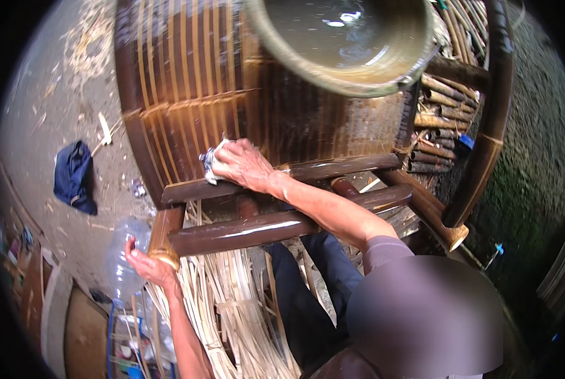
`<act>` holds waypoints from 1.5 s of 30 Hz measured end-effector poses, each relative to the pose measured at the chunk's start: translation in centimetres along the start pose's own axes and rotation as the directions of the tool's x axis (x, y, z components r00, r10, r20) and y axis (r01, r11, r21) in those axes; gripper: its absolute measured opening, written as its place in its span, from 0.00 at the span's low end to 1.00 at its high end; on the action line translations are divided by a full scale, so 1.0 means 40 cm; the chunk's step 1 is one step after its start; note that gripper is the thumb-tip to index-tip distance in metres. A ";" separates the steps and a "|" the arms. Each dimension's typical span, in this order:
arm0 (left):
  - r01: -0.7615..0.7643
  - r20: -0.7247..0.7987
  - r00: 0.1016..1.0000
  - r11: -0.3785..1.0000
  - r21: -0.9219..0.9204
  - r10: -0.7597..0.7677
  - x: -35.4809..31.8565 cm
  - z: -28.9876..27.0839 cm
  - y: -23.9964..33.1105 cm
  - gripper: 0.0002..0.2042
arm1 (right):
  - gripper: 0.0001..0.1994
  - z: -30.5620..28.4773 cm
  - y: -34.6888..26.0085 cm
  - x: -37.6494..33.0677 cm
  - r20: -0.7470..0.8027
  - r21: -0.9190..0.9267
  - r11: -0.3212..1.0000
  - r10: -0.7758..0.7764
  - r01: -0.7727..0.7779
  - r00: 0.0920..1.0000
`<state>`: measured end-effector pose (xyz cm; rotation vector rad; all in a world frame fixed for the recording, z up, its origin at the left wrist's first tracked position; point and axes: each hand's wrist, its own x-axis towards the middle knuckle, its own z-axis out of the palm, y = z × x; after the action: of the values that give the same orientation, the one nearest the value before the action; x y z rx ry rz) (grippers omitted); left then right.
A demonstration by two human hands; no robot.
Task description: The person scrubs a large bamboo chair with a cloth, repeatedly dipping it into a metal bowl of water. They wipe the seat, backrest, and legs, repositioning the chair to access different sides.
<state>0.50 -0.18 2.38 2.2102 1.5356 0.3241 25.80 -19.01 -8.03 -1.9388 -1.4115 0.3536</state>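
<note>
Fingers (225,158) of the right hand (246,167) were bunched over a pale cloth (210,165), pressed to the bamboo bench (197,126), upper centre, near its lower rail (200,191). At lower left, the left hand (151,264) was held half-curled beside a post end (165,258) and clear bottle (121,273); its grip could not be told. Wet sheen was noted across the slats, speckled patches at right; coverage was judged incomplete. Reach was bounded by the basin (333,81), top; more open surface was offered upper left.

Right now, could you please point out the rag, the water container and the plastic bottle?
Rag (210,165), head view: exposed left edge.
Water container (340,81), head view: lower rim.
Plastic bottle (121,273), head view: clear side.
</note>
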 end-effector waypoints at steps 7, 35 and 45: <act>0.056 -0.017 0.998 0.996 -0.072 -0.058 -0.015 -0.019 -0.039 0.19 | 0.11 -0.394 0.283 -0.503 -0.166 -0.697 0.413 0.702 -0.586 0.693; 0.064 -0.003 0.998 0.992 0.113 -0.064 -0.008 -0.045 -0.064 0.21 | 0.18 -0.441 0.374 -0.622 -0.446 -0.357 0.251 0.800 -0.900 0.400; -0.026 0.040 0.999 0.996 0.087 0.022 0.009 -0.036 -0.088 0.19 | 0.27 -0.376 0.407 -0.456 -0.292 -0.625 0.185 0.845 -0.758 0.448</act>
<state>-2.92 1.48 1.98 2.2899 1.5314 0.2236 39.64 -43.92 -11.51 -3.3136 -0.3323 0.4474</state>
